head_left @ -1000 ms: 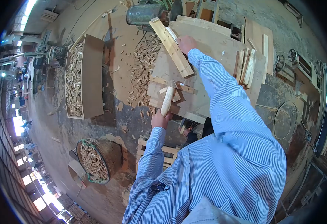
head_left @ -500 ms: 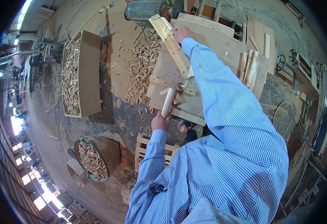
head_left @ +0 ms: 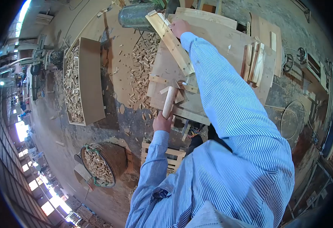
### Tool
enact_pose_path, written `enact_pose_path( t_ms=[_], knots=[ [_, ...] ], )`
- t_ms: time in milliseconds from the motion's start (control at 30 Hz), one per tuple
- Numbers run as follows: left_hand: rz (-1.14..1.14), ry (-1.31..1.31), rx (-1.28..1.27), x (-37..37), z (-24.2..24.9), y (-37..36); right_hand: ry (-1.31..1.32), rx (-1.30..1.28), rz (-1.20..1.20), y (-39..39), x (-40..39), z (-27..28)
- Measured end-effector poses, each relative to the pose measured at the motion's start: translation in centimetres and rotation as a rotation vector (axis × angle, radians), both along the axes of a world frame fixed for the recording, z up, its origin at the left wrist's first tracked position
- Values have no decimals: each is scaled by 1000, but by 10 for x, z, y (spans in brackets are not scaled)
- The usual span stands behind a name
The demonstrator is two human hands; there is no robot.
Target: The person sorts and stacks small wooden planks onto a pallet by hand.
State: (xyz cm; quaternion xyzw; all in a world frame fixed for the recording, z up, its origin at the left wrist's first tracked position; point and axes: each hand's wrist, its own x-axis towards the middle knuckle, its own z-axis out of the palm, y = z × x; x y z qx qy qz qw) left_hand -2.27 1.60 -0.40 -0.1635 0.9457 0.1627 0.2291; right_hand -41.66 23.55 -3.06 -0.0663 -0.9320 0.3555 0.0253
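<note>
My left hand (head_left: 162, 123) is closed round the lower end of a round wooden handle (head_left: 169, 102), below the near edge of the worktable (head_left: 212, 41). The handle's upper end lies by some small crossed wood pieces (head_left: 179, 95) and a wooden strip screwed to the table. At the table's far end my right hand (head_left: 180, 28) is closed on a pale wood piece (head_left: 165, 19). That piece lies along a slanted wooden board (head_left: 171, 43) with screws in it. The fingertips of my right hand are partly hidden.
Beyond the table's far edge stands a green motor (head_left: 138, 17). Several wood strips (head_left: 254, 62) lie on the table's right. Offcuts (head_left: 143, 57) cover the floor, beside a long box (head_left: 90, 79) and a basket (head_left: 117, 161) of wood pieces.
The view has shifted slightly. My right hand is a little nearer the motor along the slanted board. My left hand still holds the handle in much the same place.
</note>
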Motion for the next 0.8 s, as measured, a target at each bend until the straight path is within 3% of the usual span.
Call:
enact_pose_path(
  t_ms=[167, 300, 367, 400, 533, 667, 800],
  knots=[
    [4, 42, 4, -11, -6, 7, -16, -68, 54, 14, -4, 15],
    [20, 72, 29, -5, -11, 6, 42, -18, 94, 17, -4, -5],
    [-3, 99, 47, -3, -12, 2, 105, -71, -64, 14, -7, -27],
    [-15, 109, 46, 0, -12, 0, -77, -175, -17, 21, 14, 2],
    [-11, 101, 27, 3, -7, -5, 145, -396, -97, 19, 75, 8],
    [42, 76, 99, 13, 12, -11, 134, -618, 38, -12, 205, 74],
    [87, 333, 293, 41, 19, -22, 176, -624, 372, -63, 308, 77]
  ],
)
